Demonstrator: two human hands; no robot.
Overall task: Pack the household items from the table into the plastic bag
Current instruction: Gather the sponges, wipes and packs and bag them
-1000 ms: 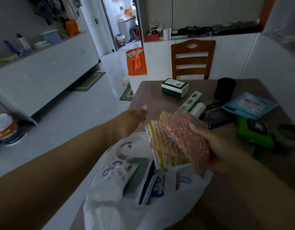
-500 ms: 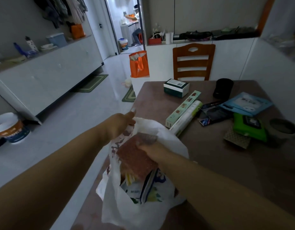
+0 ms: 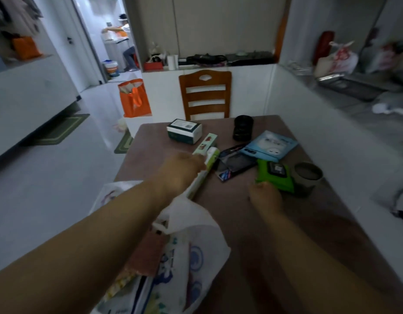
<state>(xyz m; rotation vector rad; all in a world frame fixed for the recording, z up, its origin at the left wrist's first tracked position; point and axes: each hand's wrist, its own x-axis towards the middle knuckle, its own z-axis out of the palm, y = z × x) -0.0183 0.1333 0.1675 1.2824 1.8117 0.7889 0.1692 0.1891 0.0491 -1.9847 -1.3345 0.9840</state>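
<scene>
Wipes pack (image 3: pixel 276 176) looks soft and squashy, so pinch its near edge where your right hand (image 3: pixel 265 197) touches; grip unclear

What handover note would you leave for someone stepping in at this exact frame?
Left hand: on the long rolls/boxes, grip unclear.
Right hand: at the near edge of the green wipes pack, not lifted.
Done: pink sponge and other packets sit in the plastic bag at the table's near edge.
Left on the table: white-and-green box, black jar, blue packet, dark packet, grey cup.
</scene>
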